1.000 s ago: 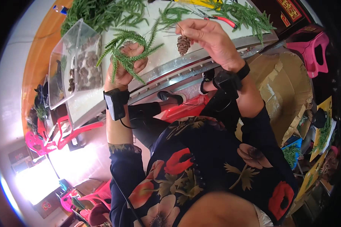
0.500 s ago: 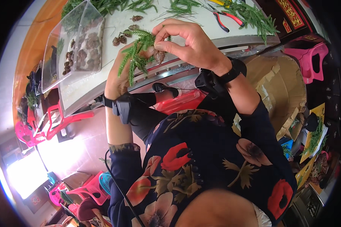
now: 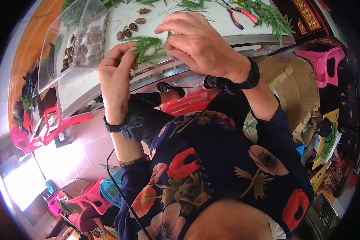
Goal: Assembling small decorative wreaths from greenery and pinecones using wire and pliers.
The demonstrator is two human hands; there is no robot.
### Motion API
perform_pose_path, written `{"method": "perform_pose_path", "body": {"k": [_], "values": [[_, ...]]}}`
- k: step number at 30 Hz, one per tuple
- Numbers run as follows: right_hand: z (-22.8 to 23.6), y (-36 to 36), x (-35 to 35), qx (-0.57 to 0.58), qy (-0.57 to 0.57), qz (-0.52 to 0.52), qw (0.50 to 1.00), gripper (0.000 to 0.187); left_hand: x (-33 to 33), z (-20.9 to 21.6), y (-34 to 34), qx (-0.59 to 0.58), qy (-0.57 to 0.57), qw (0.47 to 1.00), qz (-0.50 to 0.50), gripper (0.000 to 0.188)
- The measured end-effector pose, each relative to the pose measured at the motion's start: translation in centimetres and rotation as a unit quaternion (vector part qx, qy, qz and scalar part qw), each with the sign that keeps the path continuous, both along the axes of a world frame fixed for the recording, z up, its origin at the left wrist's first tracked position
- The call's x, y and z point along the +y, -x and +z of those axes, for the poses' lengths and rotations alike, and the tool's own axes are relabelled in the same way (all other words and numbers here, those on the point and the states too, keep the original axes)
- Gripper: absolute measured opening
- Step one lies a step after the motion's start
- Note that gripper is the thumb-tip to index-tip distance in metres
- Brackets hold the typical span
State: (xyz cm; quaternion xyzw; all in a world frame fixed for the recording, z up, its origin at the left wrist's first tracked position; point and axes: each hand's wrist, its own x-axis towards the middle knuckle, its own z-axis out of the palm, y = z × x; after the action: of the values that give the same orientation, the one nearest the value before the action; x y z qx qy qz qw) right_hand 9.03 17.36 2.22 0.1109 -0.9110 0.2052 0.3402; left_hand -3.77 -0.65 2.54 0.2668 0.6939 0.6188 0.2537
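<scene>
A green artificial pine sprig is pinched at its left end between the thumb and fingers of my left hand, just over the table's near edge. My right hand is at the sprig's other end, its fingers curled and the thumb tucked in. A small dark green tip shows at those fingers, but what they grip is mostly hidden. Just beyond the sprig, several small brown pine cones lie in a slanting row on the white table.
A clear plastic box with brown cones stands at the left. Red-handled pliers lie at the far right beside more green sprigs. A cardboard box stands below the table to the right, near a pink stool.
My left hand has moved left and turned, and the sprig now points right. The cone that hung beneath the sprig is out of sight. My right hand's fingers have curled in.
</scene>
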Motion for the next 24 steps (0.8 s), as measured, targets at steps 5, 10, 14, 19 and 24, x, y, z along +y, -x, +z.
{"method": "perform_pose_path", "body": {"k": [5,10,14,19,24], "values": [[0.5,0.3,-0.4,0.014,-0.001,0.055,0.998,0.008,0.1,-0.3,-0.6,-0.005,-0.062,0.997,0.049,0.021],[0.1,0.2,-1.0,0.013,0.016,0.088,0.996,0.009,0.0,-0.6,-1.0,-0.094,-0.116,0.987,0.055,0.020],[0.2,-0.1,-1.4,0.009,0.040,0.091,0.995,0.009,-0.3,-0.7,-1.4,-0.085,-0.101,0.989,0.067,0.018],[-0.4,-0.1,-2.1,0.011,0.053,0.080,0.995,0.008,-0.1,-1.2,-1.3,-0.130,-0.102,0.984,0.066,0.018],[-1.1,-0.1,-3.0,0.026,0.114,-0.003,0.993,0.007,0.2,-1.4,-1.6,-0.121,-0.096,0.986,0.063,0.018]]}}
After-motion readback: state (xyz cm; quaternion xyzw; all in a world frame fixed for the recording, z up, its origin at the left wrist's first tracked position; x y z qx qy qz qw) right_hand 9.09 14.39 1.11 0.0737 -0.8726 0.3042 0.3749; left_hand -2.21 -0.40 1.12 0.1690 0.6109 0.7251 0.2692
